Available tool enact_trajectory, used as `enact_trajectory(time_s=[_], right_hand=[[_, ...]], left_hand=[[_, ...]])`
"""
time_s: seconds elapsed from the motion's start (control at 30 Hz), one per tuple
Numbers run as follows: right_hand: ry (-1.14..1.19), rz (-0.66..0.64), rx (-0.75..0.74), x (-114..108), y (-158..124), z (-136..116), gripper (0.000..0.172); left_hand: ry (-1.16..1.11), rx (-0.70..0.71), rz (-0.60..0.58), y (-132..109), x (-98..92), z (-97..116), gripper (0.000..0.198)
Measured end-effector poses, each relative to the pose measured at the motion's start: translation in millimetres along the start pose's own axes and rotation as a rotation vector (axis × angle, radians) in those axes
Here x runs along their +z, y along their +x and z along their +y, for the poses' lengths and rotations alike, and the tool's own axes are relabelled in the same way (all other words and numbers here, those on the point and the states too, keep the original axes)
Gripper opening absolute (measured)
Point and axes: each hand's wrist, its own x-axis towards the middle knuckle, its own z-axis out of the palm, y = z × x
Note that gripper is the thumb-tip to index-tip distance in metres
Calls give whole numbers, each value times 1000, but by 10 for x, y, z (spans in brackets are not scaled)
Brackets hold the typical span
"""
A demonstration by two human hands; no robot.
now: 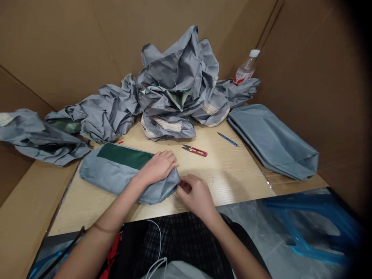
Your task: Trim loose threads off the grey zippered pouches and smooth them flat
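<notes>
A grey fabric bag (113,178) with a dark green panel (124,155) lies lengthwise on the table in front of me. My left hand (160,166) rests across its right part, fingers curled over the far edge and closed on the cloth. At the bag's right end, my right hand (197,193) pinches the corner between thumb and fingers. Whatever else may sit in that pinch is too small to make out. Red-handled thread snips (195,150) lie just beyond my hands, with nobody touching them.
Crumpled grey fabric pieces (177,73) are heaped along the cardboard wall (122,35). A blue pencil (228,139) lies right of the snips. Another grey fabric bag (273,139) is at the right, near a plastic bottle (245,69). A blue stool (302,240) stands below the table.
</notes>
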Motion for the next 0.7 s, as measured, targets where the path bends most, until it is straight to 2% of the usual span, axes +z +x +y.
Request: enact_trajectory(time_s=[0.03,0.13,0.2,0.27,0.33,0.5,0.57,0.7], right_hand=[[34,-21,40,-16,16,-13,6],[205,-67,238,-33,82,-53,21],[309,-67,350,-17,121,-67,20],[365,-50,396,13,137,-66,14],[423,-59,424,46,132,-50,15],[650,-170,477,54,116,-6,21],[584,-181,451,17,135,-2,19],[353,-114,373,-60,175,-8,20]], left_hand=[[0,-6,9,-4,15,2,33],[4,-14,34,-8,40,6,32],[8,-14,50,-9,42,12,31],[10,-14,67,-13,39,22,29],[10,-14,84,-19,38,33,27],[1,-8,119,-34,78,36,25],[-9,-8,135,-37,110,22,25],[-37,-33,180,-24,180,-17,24]])
